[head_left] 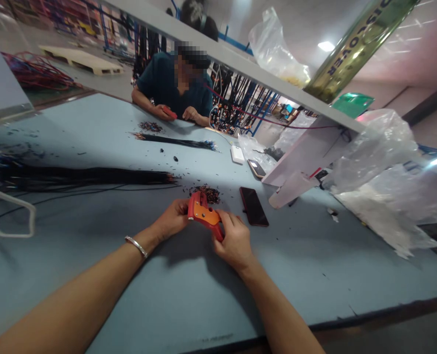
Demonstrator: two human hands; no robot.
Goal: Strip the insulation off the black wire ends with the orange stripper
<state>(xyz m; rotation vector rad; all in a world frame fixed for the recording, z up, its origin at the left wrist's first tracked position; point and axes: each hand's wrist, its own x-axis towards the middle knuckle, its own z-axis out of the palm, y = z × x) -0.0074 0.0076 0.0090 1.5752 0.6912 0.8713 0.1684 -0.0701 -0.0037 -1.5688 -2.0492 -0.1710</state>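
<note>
A red and orange wire stripper (203, 213) sits in my two hands above the blue-grey table (189, 295). My right hand (233, 241) is wrapped round its handles. My left hand (172, 220) is closed against the tool's head, and I cannot make out whether a wire is pinched in its fingers. A small heap of stripped wire bits (210, 192) lies just beyond the tool. A long bundle of black wires (85, 176) stretches across the table to the left, its cut ends pointing toward the heap.
A dark phone (254, 206) lies right of the tool, with another phone (256, 168) and a white charger (237, 154) farther back. A person (174, 86) sits across the table holding a red tool beside a second wire bundle (177, 141). Plastic bags (384, 182) crowd the right side.
</note>
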